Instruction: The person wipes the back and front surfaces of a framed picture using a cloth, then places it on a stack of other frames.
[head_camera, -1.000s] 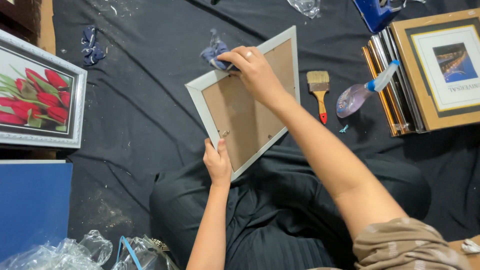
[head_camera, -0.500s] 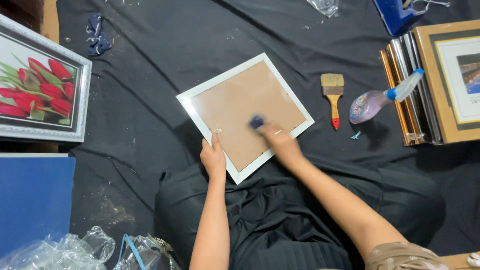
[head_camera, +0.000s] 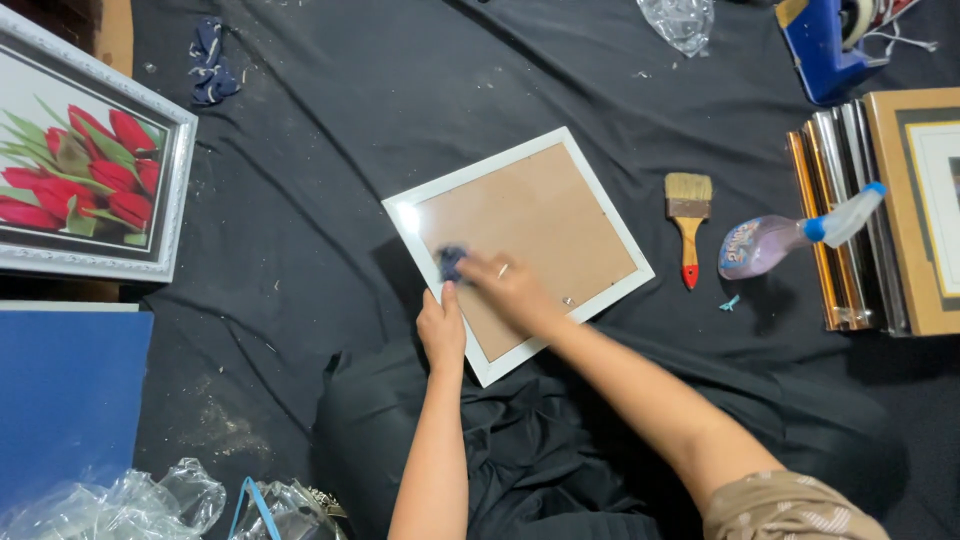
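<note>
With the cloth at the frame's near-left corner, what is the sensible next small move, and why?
Probably sweep the right hand and its blue cloth toward the far right side of the white frame, since the cloth covers only the left part of the glass while the left hand steadies the near edge.

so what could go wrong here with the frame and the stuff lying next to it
The left hand pins only one edge of the white frame while the right hand rubs it with a dark cloth, so it may slide. The spray bottle lying beside the paintbrush could get knocked.
</note>
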